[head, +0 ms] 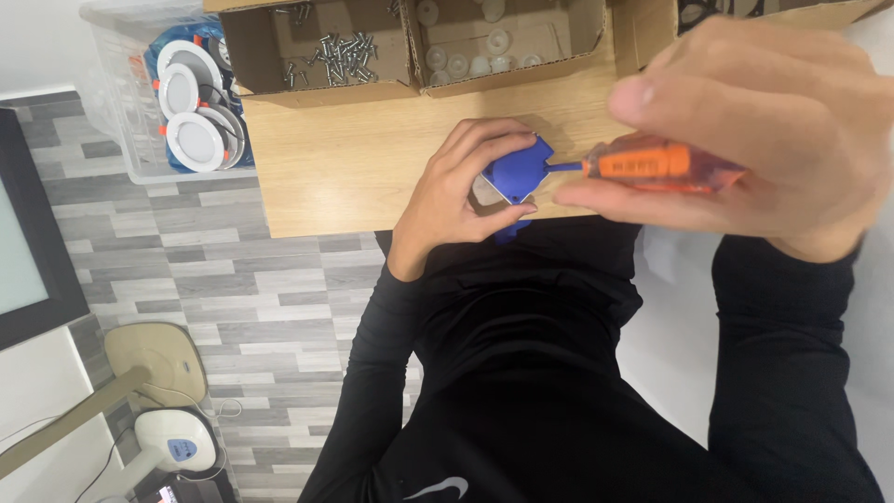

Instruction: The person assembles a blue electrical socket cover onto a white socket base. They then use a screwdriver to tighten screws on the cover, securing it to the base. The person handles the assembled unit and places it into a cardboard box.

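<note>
One screwdriver (663, 166), one blue part (517, 170).

Ahead of you on the wooden table sit two open brown cardboard boxes: the left box (317, 70) holds loose screws, the right box (507, 56) pale round discs. Far left, a clear plastic bin (112, 93) holds round white lamps. A dark-framed screen (28, 233) leans at the left edge.

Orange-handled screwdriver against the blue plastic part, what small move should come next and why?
Probably turn the orange-handled screwdriver in the right hand while the left hand steadies the blue plastic part: its shaft already meets the part at the wooden table edge.
</note>
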